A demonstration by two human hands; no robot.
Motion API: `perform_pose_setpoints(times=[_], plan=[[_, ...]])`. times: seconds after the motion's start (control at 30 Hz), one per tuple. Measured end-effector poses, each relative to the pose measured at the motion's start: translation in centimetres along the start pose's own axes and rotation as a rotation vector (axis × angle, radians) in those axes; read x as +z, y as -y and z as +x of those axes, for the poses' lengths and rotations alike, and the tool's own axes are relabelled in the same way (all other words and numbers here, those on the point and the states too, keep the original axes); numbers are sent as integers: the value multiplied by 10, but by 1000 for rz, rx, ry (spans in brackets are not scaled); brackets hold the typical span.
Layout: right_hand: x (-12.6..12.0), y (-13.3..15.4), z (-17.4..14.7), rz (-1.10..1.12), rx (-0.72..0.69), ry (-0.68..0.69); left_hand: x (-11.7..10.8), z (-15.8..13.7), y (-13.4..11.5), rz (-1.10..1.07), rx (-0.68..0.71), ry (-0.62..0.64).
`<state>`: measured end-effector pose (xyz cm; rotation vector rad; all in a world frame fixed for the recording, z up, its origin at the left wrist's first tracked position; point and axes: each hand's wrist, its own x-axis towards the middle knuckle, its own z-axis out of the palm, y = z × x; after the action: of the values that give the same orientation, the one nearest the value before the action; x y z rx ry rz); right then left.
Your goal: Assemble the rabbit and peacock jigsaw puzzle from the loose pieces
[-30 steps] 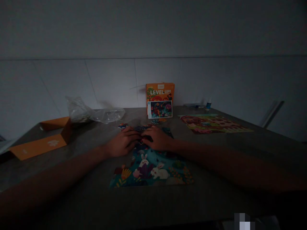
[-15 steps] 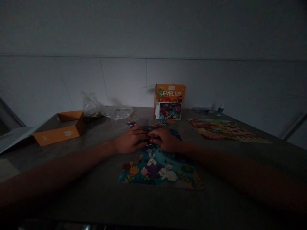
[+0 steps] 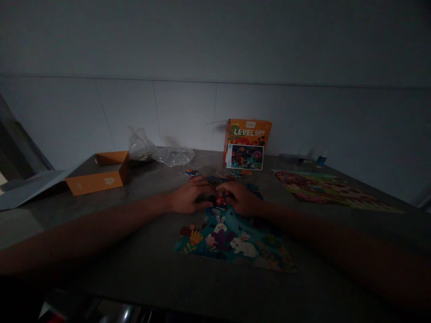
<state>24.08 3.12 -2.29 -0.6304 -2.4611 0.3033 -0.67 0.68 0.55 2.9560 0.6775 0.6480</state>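
On the table lies a partly joined jigsaw puzzle with white rabbits, flowers and a teal ground. My left hand rests at its upper left edge, fingers stretched toward the middle and thumb apart from them. From the other side my right hand curls its fingers and thumb about a dark red puzzle piece, low over the puzzle's upper part. The two hands nearly meet there. Dim light and the fingers hide the exact contact. Beyond the hands lie several loose puzzle pieces.
An orange "LEVEL UP!" box stands by the wall, a picture card leaning on it. Left are an open orange box and clear plastic bags. Right are another puzzle picture and a small bottle.
The whole view has shifted, so things sit a little farther right. Both hands stay together at the puzzle's upper part, with the red piece showing slightly more between them.
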Motion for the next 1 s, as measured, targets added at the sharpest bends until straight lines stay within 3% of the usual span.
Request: perform_pose_setpoints(times=[0.23, 0.47, 0.63, 0.8, 1.0], plan=[[-1, 2, 1, 86, -52, 11, 1, -3, -2, -96, -24, -7], [-6, 11, 1, 170, 79, -48, 6, -3, -2, -134, -112, -212], [-4, 10, 3, 68, 106, -31, 11, -4, 1, -202, -186, -238], [-4, 11, 4, -69, 6, -16, 9, -4, -1, -248, -115, -236], [-4, 9, 5, -59, -42, 30, 7, -1, -3, -159, -386, -321]])
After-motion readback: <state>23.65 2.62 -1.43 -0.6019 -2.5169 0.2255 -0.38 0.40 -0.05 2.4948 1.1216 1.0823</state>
